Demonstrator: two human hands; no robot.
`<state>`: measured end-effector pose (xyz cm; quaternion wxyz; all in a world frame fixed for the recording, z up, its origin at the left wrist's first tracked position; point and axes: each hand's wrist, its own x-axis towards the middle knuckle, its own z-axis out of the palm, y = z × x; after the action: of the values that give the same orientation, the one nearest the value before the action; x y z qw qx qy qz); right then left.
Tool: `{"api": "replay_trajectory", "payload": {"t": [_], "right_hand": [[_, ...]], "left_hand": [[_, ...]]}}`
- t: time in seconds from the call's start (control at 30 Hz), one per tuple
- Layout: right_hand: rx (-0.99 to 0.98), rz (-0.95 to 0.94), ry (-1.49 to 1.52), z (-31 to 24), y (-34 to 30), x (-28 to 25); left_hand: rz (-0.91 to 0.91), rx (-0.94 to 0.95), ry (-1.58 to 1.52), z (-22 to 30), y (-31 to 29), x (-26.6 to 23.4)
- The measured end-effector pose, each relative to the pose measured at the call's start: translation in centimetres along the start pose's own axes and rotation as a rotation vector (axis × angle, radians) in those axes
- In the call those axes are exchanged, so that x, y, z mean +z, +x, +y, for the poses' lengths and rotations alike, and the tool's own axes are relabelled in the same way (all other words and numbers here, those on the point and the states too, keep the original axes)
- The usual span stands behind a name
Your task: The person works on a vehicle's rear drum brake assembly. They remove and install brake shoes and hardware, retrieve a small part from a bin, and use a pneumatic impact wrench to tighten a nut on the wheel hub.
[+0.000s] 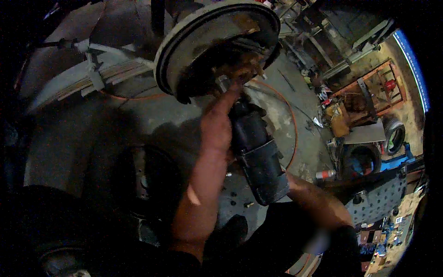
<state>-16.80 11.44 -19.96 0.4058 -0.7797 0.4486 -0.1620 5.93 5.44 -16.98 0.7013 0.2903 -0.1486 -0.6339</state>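
A black impact wrench (258, 154) slants across the middle, its front end up by the hub of a large round brake drum (177, 57). My right hand (290, 179) is at the wrench's lower end and grips it, most of the fingers hidden behind the tool. My left hand (220, 117) reaches up along the wrench's left side, with the fingers closed at the rusty hub (244, 67). What they pinch there is in shadow. Right beside those fingers a short silver metal cylinder (223, 83) sticks out.
An orange hose (294, 124) curves over the concrete floor. Small metal nuts (249, 204) lie below the wrench. At the right are a spray can (325, 174), tires (394, 135), an orange metal frame (391, 87) and a perforated panel (378, 203). Leaf springs (110, 76) run at the left.
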Motion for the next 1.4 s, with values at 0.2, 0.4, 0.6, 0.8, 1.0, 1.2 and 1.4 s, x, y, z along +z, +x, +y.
{"api": "replay_trajectory", "payload": {"t": [0.2,0.4,0.6,0.8,1.0,1.2,1.4], "right_hand": [[0.022,-0.017,0.070,0.9,-0.3,0.2],[0.040,-0.032,0.242,3.0,-1.0,-0.1],[-0.011,0.049,0.506,7.2,-1.3,0.6],[-0.104,0.009,0.136,7.8,-0.9,0.6],[-0.108,-0.083,0.185,-1.2,1.3,-0.1],[-0.300,-0.020,-0.273,3.5,0.8,-0.1],[-0.151,-0.129,0.089,4.4,-1.1,-1.5]], "left_hand": [[0.041,-0.196,-0.088,0.6,-2.4,1.2],[0.035,-0.212,-0.147,-0.3,-2.4,1.2],[0.021,-0.201,-0.205,-0.5,-2.7,1.5],[0.008,-0.137,-0.161,-0.7,-3.4,2.0],[0.032,-0.159,-0.167,-1.0,-3.3,0.4],[0.031,-0.092,-0.123,-4.0,-3.3,-0.6],[0.012,-0.195,-0.234,-4.8,-3.8,0.2]]}}
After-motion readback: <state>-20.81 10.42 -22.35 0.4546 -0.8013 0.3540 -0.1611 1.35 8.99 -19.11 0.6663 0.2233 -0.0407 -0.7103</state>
